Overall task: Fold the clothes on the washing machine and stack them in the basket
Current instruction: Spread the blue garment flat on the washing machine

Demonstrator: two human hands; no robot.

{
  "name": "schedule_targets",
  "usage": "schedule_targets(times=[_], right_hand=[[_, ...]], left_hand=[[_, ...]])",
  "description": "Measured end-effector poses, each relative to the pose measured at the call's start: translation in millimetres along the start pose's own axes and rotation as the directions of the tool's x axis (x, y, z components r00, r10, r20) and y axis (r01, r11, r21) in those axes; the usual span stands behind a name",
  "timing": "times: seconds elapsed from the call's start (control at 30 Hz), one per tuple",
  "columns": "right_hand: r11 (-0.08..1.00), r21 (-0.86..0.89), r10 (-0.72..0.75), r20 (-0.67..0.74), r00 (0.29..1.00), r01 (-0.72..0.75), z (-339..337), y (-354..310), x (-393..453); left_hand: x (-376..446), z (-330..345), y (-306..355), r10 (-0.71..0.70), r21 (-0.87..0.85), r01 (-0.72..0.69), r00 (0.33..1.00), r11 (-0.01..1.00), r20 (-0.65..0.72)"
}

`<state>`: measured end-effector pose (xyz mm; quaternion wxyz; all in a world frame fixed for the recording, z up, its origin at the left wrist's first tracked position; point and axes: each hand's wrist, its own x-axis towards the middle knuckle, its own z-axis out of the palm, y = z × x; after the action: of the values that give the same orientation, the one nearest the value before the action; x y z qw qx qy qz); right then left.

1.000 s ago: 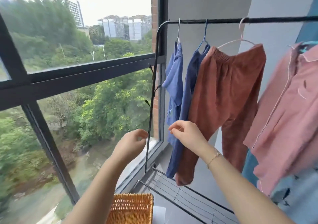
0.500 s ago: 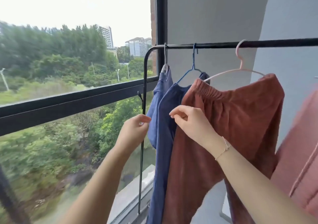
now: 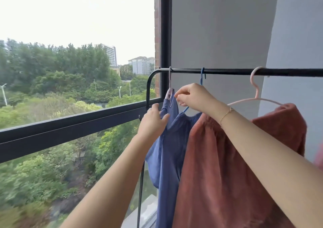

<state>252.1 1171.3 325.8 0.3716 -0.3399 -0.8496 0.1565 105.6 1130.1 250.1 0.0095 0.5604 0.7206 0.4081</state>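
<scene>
Left hand [image 3: 152,121]: fingers laid against the light blue garment [image 3: 163,145] just below its collar; curled round the cloth or only pressing, cannot tell.
Right hand [image 3: 193,96]: fingertips pinching at the neck of that garment, beside the pale hanger [image 3: 169,91].
Clothes: all on the black rail [image 3: 227,71], none folded; light blue at the end, navy garment [image 3: 172,171] on a blue hanger [image 3: 202,77] next, rust-red trousers [image 3: 236,166] on a pink hanger [image 3: 256,94] beyond.
Basket, washing machine: out of view.
Stage: probably freeing the first piece.
Risk: collar snagging on the hanger shoulder, dragging the hook off the rail.
Risk: neighbouring navy piece touching, likely pulled askew.
</scene>
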Motion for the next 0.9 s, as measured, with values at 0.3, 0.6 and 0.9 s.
schedule_targets(times=[0.3,0.6,0.9], right_hand=[[0.962,-0.264,-0.031,0.154,0.988,0.072,39,1,60],[0.827,-0.509,-0.139,0.227,0.964,0.239,84,9,103],[0.839,-0.507,-0.203,0.044,0.978,0.197,96,0,111]], left_hand=[[20,-2,-48,0.063,-0.079,-0.081,0.975,0.994,-0.214],[27,-14,-98,0.116,-0.067,-0.15,0.924,0.986,-0.363],[4,-11,-143,0.322,-0.184,-0.398,0.884,0.899,-0.34]])
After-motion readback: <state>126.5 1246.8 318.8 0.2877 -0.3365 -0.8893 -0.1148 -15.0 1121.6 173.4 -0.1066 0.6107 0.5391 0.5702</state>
